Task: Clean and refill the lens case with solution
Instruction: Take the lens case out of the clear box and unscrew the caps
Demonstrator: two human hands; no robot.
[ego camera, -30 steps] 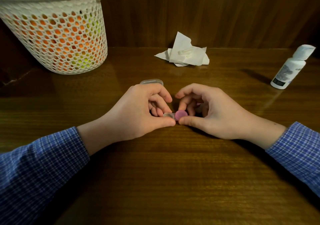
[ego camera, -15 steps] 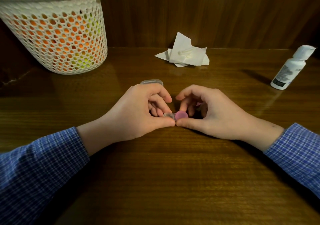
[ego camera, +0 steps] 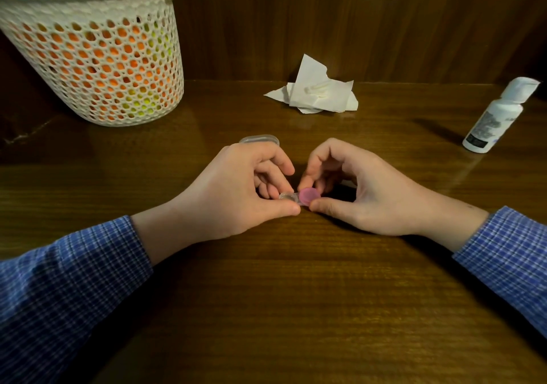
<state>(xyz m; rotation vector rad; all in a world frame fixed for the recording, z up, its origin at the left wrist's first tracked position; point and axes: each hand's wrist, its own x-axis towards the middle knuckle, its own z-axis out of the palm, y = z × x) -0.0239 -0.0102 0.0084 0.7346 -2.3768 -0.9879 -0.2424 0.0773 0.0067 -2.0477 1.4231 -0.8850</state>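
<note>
Pink cap (ego camera: 309, 195) pinched between right hand (ego camera: 367, 194) thumb and fingertips, sitting on clear lens case (ego camera: 288, 197) pressed to wooden table (ego camera: 296, 309) by left hand (ego camera: 236, 197). Beyond grip: crumpled tissue (ego camera: 318, 93); far right, solution bottle (ego camera: 494, 120).

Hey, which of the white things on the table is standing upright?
The white plastic solution bottle at the far right, standing on its base. The crumpled white tissue lies flat near the back wall; the white mesh basket also stands, but holds coloured items.

Home: wooden table (ego camera: 266, 309), toy-filled basket (ego camera: 97, 57).
</note>
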